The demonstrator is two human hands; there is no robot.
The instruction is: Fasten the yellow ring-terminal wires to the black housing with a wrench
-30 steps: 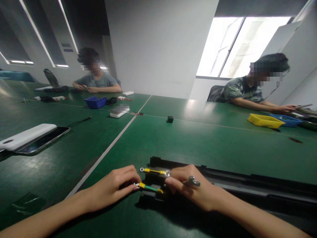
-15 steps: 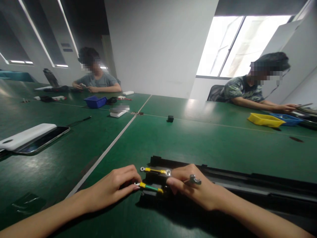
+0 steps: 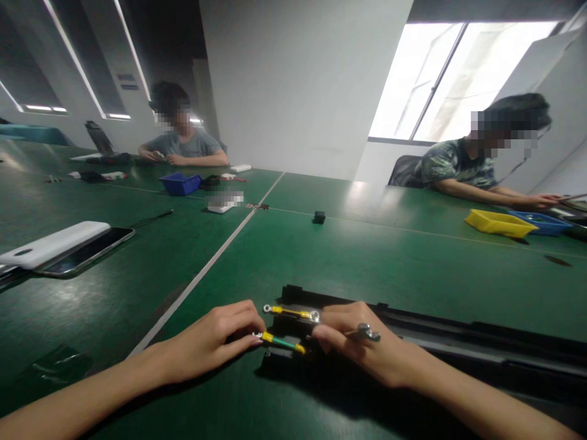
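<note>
My left hand (image 3: 233, 333) pinches the ring terminal at the left end of a short green cable (image 3: 285, 343) with yellow sleeves. A long black housing (image 3: 435, 327) lies on the green table, its left end between my hands. Above the green cable, a yellow cable (image 3: 292, 312) with a metal ring at each end lies over the housing. My right hand (image 3: 351, 333) is closed round a metal wrench (image 3: 368, 332), whose open jaw sticks out behind the thumb; its fingertips are by the cables' right ends, and what they touch there is hidden.
A phone (image 3: 89, 252) and a white case (image 3: 59, 244) lie at the left. Farther back are a blue bin (image 3: 180, 184), a small black block (image 3: 319, 217) and a yellow bin (image 3: 499, 223). Two people sit across the table (image 3: 220, 269).
The view has shifted slightly, so the scene sits a little farther right. Both hands keep almost the same pose and hold the same things.
</note>
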